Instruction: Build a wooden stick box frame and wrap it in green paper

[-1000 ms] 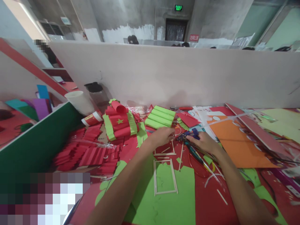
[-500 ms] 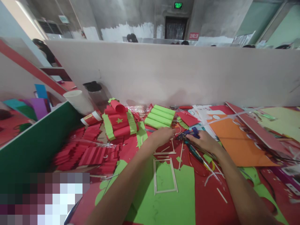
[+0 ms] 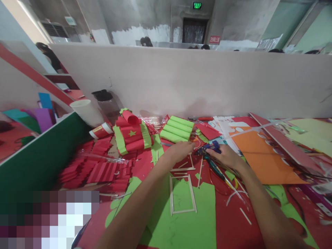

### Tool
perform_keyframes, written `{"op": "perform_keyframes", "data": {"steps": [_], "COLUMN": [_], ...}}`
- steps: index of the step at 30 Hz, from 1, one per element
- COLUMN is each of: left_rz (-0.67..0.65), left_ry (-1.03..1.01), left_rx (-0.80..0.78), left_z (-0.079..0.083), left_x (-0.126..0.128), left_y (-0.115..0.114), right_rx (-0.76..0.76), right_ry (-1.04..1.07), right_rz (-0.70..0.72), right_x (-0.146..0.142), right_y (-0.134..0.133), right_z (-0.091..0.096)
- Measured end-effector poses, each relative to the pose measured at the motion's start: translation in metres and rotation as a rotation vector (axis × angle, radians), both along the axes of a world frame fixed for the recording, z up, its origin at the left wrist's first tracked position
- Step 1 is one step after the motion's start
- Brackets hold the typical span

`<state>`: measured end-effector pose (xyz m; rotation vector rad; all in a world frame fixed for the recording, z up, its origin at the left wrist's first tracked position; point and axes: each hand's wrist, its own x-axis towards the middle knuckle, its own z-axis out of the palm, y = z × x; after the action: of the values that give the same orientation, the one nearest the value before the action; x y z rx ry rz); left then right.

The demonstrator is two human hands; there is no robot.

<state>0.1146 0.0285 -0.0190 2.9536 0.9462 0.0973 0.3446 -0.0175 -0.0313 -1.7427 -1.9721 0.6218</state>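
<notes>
Right hand (image 3: 227,157) grips a glue gun (image 3: 213,147), its length pointing nine o'clock toward left hand (image 3: 180,151), whose hold is unclear.

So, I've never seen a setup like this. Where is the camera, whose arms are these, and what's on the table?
No machine here: these are a person's two bare hands, filmed by a camera worn on that person's head, looking forward and down. The right hand holds a blue tool, probably a glue gun. The left hand is beside some thin sticks; whether its fingers grip anything is hard to tell. Nearer the wearer, a stick frame lies on a green sheet. Folded red paper lies to the left, an orange sheet to the right, and green paper rolls beyond the left hand.
</notes>
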Motion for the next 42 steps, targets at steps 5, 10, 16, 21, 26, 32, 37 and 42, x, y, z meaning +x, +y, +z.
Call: {"op": "perform_keyframes", "data": {"steps": [5,10,16,21,26,32,37,42], "left_rz": [0.013,0.019,0.034,0.004,-0.005,-0.057,-0.043,-0.041], "left_ry": [0.028,0.017,-0.038,-0.097,-0.073,-0.045,0.007,0.023], "left_rx": [0.014,-0.014,-0.059,-0.074,-0.034,0.052,0.057,0.034], "left_z": [0.001,0.001,-0.007,-0.014,-0.009,-0.007,-0.008,-0.006], "left_x": [0.001,0.000,-0.004,-0.007,-0.004,-0.001,0.000,-0.001], "left_y": [-0.003,-0.002,0.005,0.010,0.007,0.004,0.004,0.004], "right_rx": [-0.026,-0.026,-0.012,-0.018,-0.033,-0.038,-0.033,-0.019], "right_ry": [0.001,0.009,0.019,0.008,-0.005,0.014,0.015,0.005], "right_rz": [0.004,0.003,0.006,0.017,0.024,0.015,0.009,0.003], "right_x": [-0.002,-0.003,0.000,0.001,0.000,0.000,0.000,0.002], "right_y": [-0.001,-0.002,-0.001,0.000,0.000,0.000,0.000,0.000], "right_z": [0.002,0.004,0.001,0.000,0.001,0.001,0.001,-0.001]}}
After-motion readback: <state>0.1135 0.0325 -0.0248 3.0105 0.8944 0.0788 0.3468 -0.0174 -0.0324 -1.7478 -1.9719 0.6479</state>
